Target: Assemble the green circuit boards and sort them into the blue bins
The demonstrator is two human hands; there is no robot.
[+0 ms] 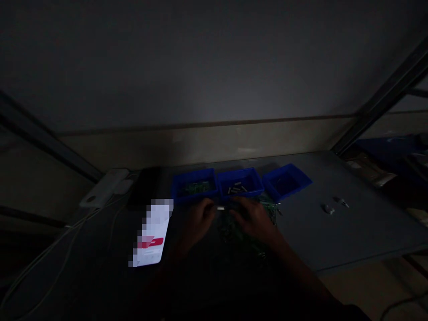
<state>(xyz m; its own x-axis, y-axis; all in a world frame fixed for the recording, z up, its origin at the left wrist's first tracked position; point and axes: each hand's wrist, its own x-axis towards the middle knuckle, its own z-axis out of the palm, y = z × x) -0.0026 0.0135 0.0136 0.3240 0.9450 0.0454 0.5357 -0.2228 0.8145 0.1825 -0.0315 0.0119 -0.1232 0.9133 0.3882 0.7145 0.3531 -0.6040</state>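
We are leaning over a grey desk (347, 236), where three blue bins are standing in a row on the far side: the left bin (194, 174) is holding green parts, the middle bin (239, 171) is holding short pale pieces (236, 190), and the right bin (301, 178) is sitting askew, its inside too dark to read. A tangled green heap (229, 234) is lying nearer us, partly under our right hand (256, 218), while a lit phone (162, 227) is lying to the left of our left hand (200, 220). Both hands are curling their fingers around a narrow gap, and a small white piece (220, 208) is showing there, just beside the left fingertips; we cannot tell whether either hand is gripping it or anything else. In our judgement, with so little light reaching the desk, we are risking losing sight of the piece if it slips into the dark heap; our right wrist, passing close over those parts, could be snagging and dragging some along.
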